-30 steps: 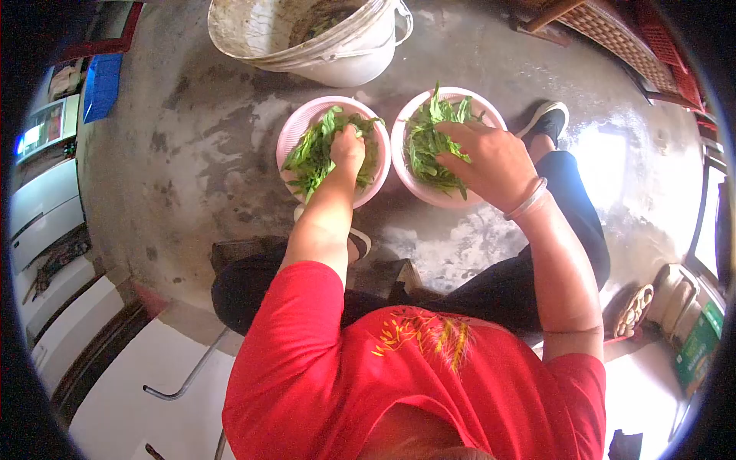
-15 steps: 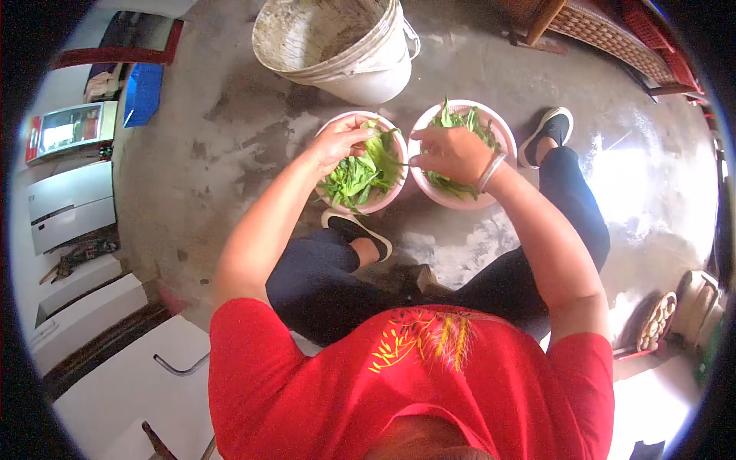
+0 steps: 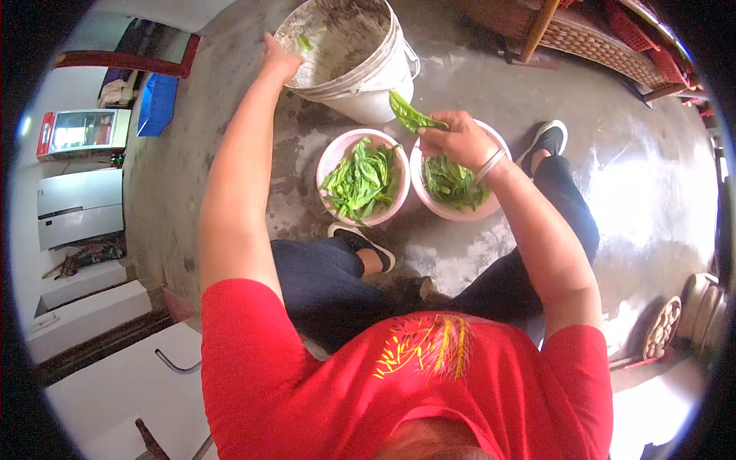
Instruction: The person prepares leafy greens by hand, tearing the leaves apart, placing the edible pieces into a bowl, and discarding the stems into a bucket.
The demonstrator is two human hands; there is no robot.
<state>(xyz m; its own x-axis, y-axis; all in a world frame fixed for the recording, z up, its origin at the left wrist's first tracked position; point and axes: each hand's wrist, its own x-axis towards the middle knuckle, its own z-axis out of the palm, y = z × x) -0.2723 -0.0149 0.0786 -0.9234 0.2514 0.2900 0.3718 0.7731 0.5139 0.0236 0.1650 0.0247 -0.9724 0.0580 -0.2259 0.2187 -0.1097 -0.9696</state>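
Observation:
My left hand [image 3: 281,61] is at the left rim of a dirty white bucket [image 3: 372,100], with its fingers apart and nothing in them. Inside the bucket mouth a small green leaf piece [image 3: 307,41] shows near that hand; whether it is falling or lying there I cannot tell. Between the fingers of my right hand [image 3: 462,139] is a green leaf [image 3: 412,113], its broad end pointing up and left. That hand is above a pink basin [image 3: 497,201] of leafy greens [image 3: 456,182]. Left of it stands another pink basin [image 3: 325,159] heaped with leaves [image 3: 360,180].
My feet in dark shoes [image 3: 366,244] flank the basins on the grey concrete floor [image 3: 192,153]. A woven bench [image 3: 594,46] stands at the upper right. Along the left are a blue box [image 3: 158,105] and a white refrigerator [image 3: 80,207].
My left hand has gone from the left basin up to the bucket's rim and opened. My right hand now holds a leaf raised above the right basin. The camera view has shifted slightly.

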